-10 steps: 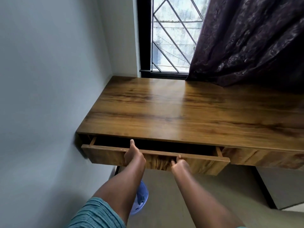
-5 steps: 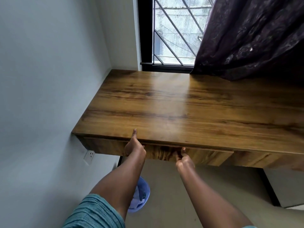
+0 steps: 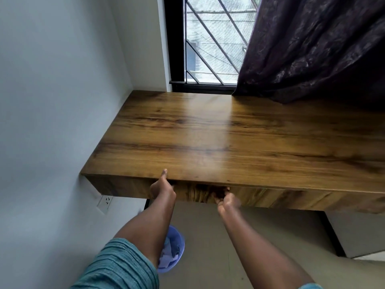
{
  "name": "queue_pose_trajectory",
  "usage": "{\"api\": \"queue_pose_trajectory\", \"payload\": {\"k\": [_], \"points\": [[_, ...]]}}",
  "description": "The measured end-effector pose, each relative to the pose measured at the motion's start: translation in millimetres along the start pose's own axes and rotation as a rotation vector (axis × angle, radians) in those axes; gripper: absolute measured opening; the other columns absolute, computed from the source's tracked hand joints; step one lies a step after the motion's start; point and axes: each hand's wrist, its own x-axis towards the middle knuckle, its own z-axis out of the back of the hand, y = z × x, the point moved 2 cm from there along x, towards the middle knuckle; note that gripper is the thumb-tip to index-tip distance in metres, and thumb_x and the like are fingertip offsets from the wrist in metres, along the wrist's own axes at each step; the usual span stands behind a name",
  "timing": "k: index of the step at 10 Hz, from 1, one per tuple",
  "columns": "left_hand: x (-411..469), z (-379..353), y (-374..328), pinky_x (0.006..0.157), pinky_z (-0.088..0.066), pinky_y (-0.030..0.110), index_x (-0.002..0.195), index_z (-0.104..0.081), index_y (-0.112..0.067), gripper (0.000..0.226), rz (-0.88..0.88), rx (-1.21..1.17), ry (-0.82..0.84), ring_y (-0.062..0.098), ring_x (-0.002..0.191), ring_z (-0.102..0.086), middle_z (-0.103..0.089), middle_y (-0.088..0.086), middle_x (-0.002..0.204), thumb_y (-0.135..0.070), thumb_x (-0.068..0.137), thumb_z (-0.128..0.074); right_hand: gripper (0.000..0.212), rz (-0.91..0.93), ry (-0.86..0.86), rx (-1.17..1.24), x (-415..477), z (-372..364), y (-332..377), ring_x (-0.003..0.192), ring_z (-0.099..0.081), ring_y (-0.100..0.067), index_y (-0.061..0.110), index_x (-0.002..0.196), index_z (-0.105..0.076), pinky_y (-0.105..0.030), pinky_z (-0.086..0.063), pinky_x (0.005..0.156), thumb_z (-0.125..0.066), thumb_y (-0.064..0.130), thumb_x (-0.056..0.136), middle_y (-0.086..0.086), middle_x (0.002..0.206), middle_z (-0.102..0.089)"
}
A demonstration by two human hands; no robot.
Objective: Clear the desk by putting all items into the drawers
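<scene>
- The brown wood-grain drawer front [image 3: 200,193] sits shut, flush under the left part of the long wooden counter [image 3: 229,142].
- The left grip [image 3: 162,187] has its thumb straight on the counter's edge and its fingers hidden, so I cannot tell its state.
- The right grip [image 3: 228,200] is blurred, with its fingers curled against the drawer front; I cannot tell whether it holds.

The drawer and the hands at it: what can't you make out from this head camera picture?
Inside the drawer: hidden behind its closed front, under the desk top, head view.
Fingers of the left hand: hidden behind the hand itself; only the thumb shows.
The right hand: motion-blurred, grip unclear.
The desk's right end: cut off by the picture's edge.
The blue bin: partly hidden by the left arm.
</scene>
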Motion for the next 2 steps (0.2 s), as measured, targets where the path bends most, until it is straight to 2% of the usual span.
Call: {"api": "queue_pose_trajectory", "payload": {"k": [1, 2], "points": [[4.0, 10.0, 2.5, 0.061, -0.049, 0.030, 0.069, -0.056, -0.008, 0.025, -0.040, 0.077, 0.125, 0.012, 0.051, -0.040, -0.048, 0.001, 0.063, -0.021, 0.083, -0.073, 0.022, -0.078, 0.135, 0.243, -7.5, 4.2, 5.6, 0.098, -0.063, -0.036, 0.003, 0.095, -0.062, -0.036, -0.052, 0.086, -0.046, 0.018, 0.099, -0.020, 0.108, -0.065], [-0.4, 16.9, 12.1, 0.095, -0.048, 0.043, 0.094, -0.067, -0.002, 0.022, -0.073, 0.200, 0.196, 0.026, 0.081, -0.061, -0.067, 0.014, 0.097, -0.022, 0.085, -0.069, 0.032, 0.103, 0.043, 0.003, -32.2, 27.6, 25.1, 0.092, -0.063, -0.028, 0.002, 0.112, -0.061, -0.031, -0.048, 0.078, -0.043, 0.025, 0.100, -0.017, 0.107, -0.063]]}}
